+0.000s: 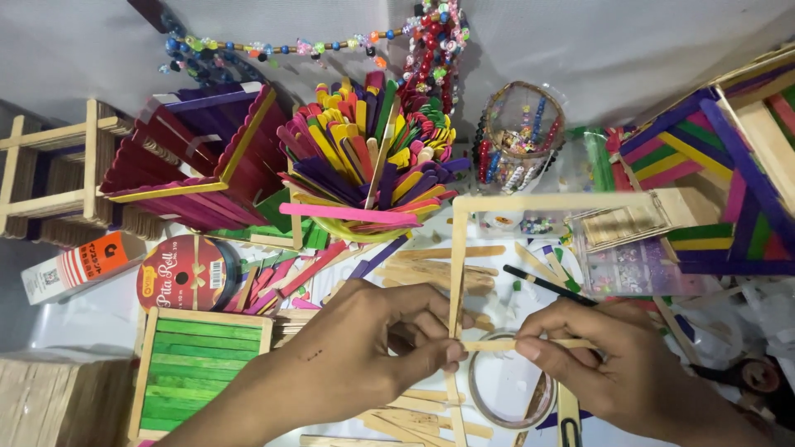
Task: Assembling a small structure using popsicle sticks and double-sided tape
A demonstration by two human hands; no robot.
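We look down on a crowded craft desk. Our left hand has its fingers curled in, thumb and forefinger pinching one end of a thin plain wooden stick. Our right hand pinches the stick's other end with its fingertips, and a slim black brush slants up from behind its knuckles. The stick lies level between the two hands, and its left end touches the long side bar of a pale wooden stick frame that stands just above both hands.

Below the stick, between the hands, lies a clear tape roll. Loose plain sticks are scattered just above the left hand. To the left of the left hand rests a flat panel of green sticks, with a red ribbon reel above it. Farther above the hands stands a cup of many-coloured sticks, and a jar of beads sits to its right.
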